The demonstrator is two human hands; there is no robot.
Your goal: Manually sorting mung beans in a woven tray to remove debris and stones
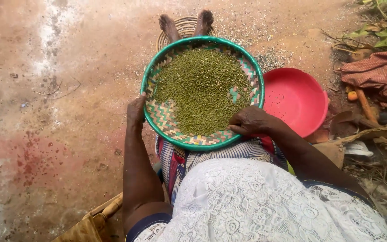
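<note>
Both grips clamp the woven tray of green grains, left hand, right hand.

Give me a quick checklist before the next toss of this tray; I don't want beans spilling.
1. Left hand grips the tray rim: ok.
2. Right hand on the near rim, fingers over the edge: ok.
3. Green beans heaped mid-tray, away from the rim: ok.
4. Tray level: cannot tell.
5. Red bowl beside the tray, on the right: ok.
6. Feet beyond the far rim: ok.
</note>
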